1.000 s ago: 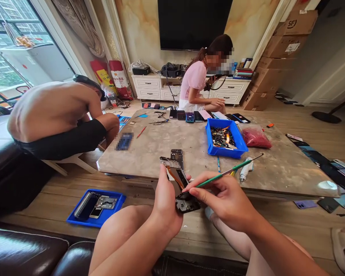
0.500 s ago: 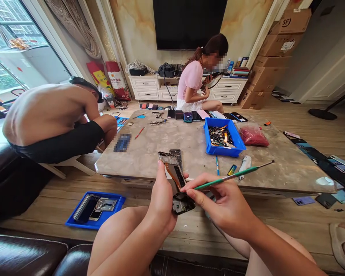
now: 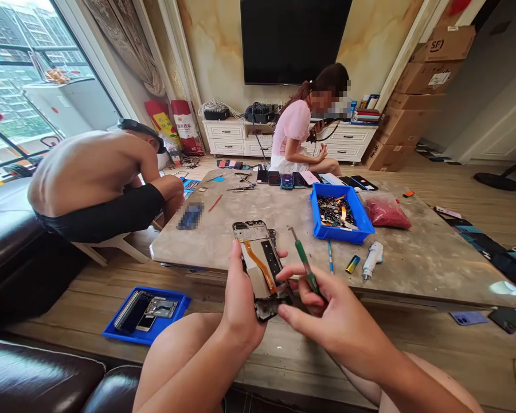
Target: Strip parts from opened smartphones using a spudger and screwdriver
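Observation:
My left hand (image 3: pixel 241 301) is closed around the edges of an opened phone (image 3: pixel 258 269), held tilted above my lap. Its back is off; an orange flex cable (image 3: pixel 258 263) runs down the middle beside a black strip. My right hand (image 3: pixel 327 310) keeps a green-handled pry tool (image 3: pixel 305 265) tucked in its curled fingers, the thin metal end pointing up and away. The right thumb and index finger reach to the phone's dark lower end; whether they pinch a part there I cannot make out. Another phone part (image 3: pixel 272 236) lies on the table, mostly hidden behind the phone.
On the stone-topped table (image 3: pixel 189 244) stand a blue bin (image 3: pixel 344 234) of small parts, a red bag (image 3: pixel 387 211), a white electric screwdriver (image 3: pixel 373 261) and a battery (image 3: pixel 352 264). A blue tray (image 3: pixel 112 331) sits on the floor. Two people (image 3: pixel 94 172) (image 3: pixel 298 123) work nearby.
The pry tool has swung from lying across toward the right to pointing up and away. My right fingers have shifted around it, and the phone has turned to face me more.

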The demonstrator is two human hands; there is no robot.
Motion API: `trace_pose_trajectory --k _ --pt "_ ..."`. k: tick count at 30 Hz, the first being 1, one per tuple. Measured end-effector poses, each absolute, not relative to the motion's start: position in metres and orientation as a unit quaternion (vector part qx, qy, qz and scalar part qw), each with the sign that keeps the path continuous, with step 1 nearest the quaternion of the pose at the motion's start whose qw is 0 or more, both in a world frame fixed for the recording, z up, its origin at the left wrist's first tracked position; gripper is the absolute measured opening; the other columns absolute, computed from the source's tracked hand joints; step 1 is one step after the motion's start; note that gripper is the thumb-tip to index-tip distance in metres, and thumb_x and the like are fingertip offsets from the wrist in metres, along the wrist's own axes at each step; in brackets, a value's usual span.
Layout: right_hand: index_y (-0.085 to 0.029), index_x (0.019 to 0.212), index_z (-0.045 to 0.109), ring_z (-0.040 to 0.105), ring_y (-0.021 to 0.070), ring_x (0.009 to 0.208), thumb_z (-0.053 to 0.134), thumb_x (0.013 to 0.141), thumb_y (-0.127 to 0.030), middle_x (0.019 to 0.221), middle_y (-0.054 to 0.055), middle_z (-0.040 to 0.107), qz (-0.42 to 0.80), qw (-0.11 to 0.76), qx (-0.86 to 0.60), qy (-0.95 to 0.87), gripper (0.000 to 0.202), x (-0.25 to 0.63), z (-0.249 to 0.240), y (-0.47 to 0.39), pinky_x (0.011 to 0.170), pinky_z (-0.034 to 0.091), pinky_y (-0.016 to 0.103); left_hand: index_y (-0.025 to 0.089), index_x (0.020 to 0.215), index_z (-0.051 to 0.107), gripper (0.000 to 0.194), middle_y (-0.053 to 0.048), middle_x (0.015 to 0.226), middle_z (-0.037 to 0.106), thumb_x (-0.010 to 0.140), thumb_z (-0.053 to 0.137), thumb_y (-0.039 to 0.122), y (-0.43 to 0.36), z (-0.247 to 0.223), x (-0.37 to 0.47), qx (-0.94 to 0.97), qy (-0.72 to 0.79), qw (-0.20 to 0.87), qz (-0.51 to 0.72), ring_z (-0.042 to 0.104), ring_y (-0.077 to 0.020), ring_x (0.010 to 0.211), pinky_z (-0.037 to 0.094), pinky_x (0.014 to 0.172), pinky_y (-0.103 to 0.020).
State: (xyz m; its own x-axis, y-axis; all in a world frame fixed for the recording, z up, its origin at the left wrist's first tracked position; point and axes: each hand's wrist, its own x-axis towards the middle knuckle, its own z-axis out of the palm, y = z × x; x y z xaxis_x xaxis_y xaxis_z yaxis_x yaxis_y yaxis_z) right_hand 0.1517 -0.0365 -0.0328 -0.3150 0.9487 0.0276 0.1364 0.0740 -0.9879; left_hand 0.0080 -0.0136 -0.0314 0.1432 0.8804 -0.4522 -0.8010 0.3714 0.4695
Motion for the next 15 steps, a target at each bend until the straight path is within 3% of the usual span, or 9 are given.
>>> trace_pose_trajectory --k 4,10,15 --pt "-0.020 0.103 0.076 0.028 0.0062 0.054 0.071 0.082 -0.019 0.065 -0.006 0.032 0.461 0.391 -0.443 -0.661 0.021 0.141 -0.035 -0.043 0.050 0.028 0.015 0.009 0.101 0.073 0.064 -0.013 0.083 0.074 0.101 0.036 0.062 -0.017 -0.028 0.005 0.110 0.322 0.745 0.574 0.069 -0.0203 0.067 0.057 0.065 -0.029" --pt "-0.018 0.094 0.076 0.032 0.0043 0.048 0.066 0.080 -0.013 0.067 -0.004 0.057 0.374 0.459 -0.415 -0.690 0.017 0.133 -0.037 -0.050 0.042 0.029 0.012 0.011 0.106 0.076 0.072 -0.013 0.080 0.073 0.101 0.029 0.066 -0.021 -0.028 0.000 0.205 0.230 0.757 0.577 0.068 -0.0224 0.072 0.055 0.069 -0.032" --pt "-0.019 0.088 0.074 0.046 0.0045 0.050 0.064 0.082 -0.011 0.070 -0.004 0.065 0.354 0.467 -0.410 -0.699 0.014 0.134 -0.039 -0.054 0.044 0.036 0.008 0.011 0.106 0.077 0.074 -0.014 0.085 0.073 0.102 0.024 0.062 -0.029 -0.021 0.004 0.216 0.218 0.742 0.596 0.067 -0.0230 0.075 0.055 0.074 -0.035"
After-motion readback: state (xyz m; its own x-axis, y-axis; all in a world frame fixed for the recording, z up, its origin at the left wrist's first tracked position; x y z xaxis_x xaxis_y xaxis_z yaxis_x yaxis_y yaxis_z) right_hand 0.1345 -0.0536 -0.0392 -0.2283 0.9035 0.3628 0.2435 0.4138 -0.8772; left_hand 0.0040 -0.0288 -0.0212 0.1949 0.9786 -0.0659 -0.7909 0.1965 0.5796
